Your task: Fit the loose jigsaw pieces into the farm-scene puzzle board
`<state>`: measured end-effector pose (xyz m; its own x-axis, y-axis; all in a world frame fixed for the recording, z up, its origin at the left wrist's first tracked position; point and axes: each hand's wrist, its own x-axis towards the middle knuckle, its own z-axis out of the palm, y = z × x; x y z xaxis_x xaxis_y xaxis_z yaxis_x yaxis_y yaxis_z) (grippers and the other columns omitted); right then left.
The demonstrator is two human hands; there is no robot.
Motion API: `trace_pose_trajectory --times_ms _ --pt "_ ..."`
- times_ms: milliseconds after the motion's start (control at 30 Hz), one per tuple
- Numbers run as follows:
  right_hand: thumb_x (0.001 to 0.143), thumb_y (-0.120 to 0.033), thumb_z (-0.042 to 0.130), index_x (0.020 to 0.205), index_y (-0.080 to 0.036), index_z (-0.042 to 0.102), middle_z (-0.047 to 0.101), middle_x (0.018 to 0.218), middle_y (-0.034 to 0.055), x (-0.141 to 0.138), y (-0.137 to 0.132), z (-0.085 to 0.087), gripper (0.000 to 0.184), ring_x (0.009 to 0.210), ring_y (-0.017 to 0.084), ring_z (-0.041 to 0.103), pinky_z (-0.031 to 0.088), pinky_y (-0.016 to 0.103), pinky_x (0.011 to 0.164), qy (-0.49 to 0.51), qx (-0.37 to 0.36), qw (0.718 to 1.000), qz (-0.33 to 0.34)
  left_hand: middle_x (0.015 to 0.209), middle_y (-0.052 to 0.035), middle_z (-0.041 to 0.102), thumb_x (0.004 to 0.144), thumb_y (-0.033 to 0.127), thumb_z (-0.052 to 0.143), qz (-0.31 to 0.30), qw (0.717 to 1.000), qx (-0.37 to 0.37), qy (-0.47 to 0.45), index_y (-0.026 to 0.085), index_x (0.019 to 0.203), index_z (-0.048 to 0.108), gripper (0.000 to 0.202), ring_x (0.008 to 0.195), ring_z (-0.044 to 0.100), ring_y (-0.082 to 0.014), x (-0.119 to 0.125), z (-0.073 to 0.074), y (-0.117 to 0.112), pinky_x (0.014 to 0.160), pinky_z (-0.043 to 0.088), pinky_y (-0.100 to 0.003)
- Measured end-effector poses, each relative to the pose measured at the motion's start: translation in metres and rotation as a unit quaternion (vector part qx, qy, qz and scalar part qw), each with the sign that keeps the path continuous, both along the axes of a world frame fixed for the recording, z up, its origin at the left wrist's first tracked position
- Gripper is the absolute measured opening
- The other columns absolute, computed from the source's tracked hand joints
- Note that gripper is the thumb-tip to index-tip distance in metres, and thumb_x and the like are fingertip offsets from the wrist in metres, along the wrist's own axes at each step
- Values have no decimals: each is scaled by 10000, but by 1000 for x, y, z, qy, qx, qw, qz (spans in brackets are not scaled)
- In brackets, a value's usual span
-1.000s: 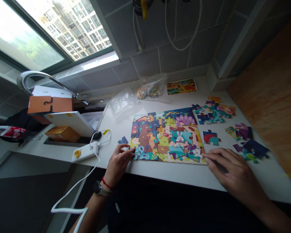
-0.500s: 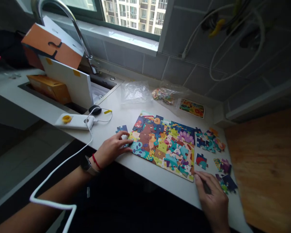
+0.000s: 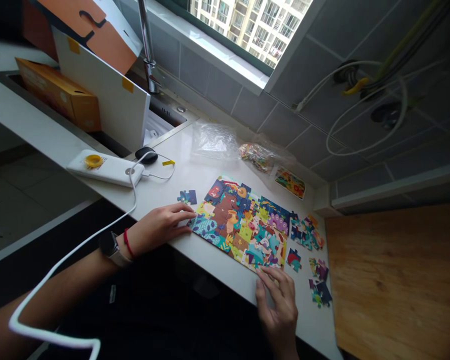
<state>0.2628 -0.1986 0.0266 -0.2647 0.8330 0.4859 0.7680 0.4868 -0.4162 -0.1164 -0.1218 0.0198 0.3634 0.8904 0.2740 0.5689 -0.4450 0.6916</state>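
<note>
A colourful animal jigsaw puzzle lies flat on the white counter, most of its pieces joined and a few near its front right looking uneven. My left hand is at its left end, fingers stretched and thumb apart, the tips touching the edge near the front left corner. At the front edge, towards the right, is my right hand; its fingers are loosely bent over the border, thumb apart, nothing seen between them. A blue puzzle piece lies beyond my left hand. To the right are a red-and-blue piece and several loose pieces.
Behind the puzzle lie a clear plastic bag, a bag of pieces and a picture card. A white power bank with a cable and a black mouse sit left. A wooden board borders the right.
My right hand has moved left, from the puzzle's front right corner to its front edge. My left hand stays at the left end. The camera view has tilted and shifted.
</note>
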Motion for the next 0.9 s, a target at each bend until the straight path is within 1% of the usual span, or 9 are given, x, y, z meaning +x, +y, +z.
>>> trace_pose_trajectory --times_ms 67,133,200,267,367,500,600,733,900 --pt "977 -147 621 1293 -312 701 719 1251 104 -25 7 3 365 1225 346 644 572 588 1001 -16 -20 999 27 1175 -66 745 1011 343 648 1 1000 -3 -22 261 1162 773 212 1031 746 -194 -1 -2 -3 955 596 -285" --pt "993 -172 614 1384 -314 652 668 1407 102 -46 18 5 418 1382 366 554 528 627 1078 -43 -47 997 46 1185 -75 742 1010 336 651 0 999 -15 -40 245 1150 768 204 1035 742 -196 -2 -2 -5 928 602 -279" --pt "1004 -215 616 1445 -316 612 602 1521 91 -61 30 7 452 1483 388 459 489 665 1122 -71 -72 993 63 1192 -85 738 1002 345 664 -1 998 -31 -59 233 1133 766 200 983 742 -191 -2 -3 -5 848 611 -261" --pt "1010 -254 624 1453 -316 613 569 1567 80 -70 40 6 447 1523 405 410 461 693 1147 -91 -89 988 83 1176 -87 738 991 361 681 -6 996 -44 -75 222 1076 769 185 877 735 -169 -2 -4 -5 758 602 -243" --pt "1017 -268 629 1409 -303 657 586 1554 84 -75 49 3 395 1492 389 467 472 669 1159 -96 -102 984 106 1132 -82 740 993 381 684 1 996 -35 -85 203 1007 755 192 745 691 -132 -2 -8 -5 716 581 -240" --pt "1016 -228 621 1354 -305 702 634 1495 90 -78 52 -3 356 1430 347 545 524 613 1137 -63 -93 988 107 1070 -73 745 1012 406 657 19 996 -14 -82 194 1031 737 227 699 654 -122 -1 -11 -6 712 567 -243" --pt "1001 -180 618 1333 -304 715 623 1505 95 -81 51 -7 368 1425 339 555 533 596 1138 -40 -84 990 102 1043 -66 746 1016 412 654 13 997 -12 -80 193 1037 734 234 694 651 -123 -1 -11 -7 711 563 -242" --pt "981 -154 621 1317 -289 722 626 1498 110 -83 50 -9 375 1408 342 573 524 603 1145 -34 -75 991 101 1074 -61 739 1022 386 652 4 997 -7 -77 196 1040 730 206 695 655 -114 -1 -10 -7 713 558 -231" --pt "980 -155 619 1293 -288 728 656 1452 118 -85 51 -7 356 1373 331 601 540 589 1122 -37 -60 993 99 1079 -61 744 1021 370 649 12 997 4 -73 206 1024 732 183 792 700 -143 1 -9 -7 755 568 -231"
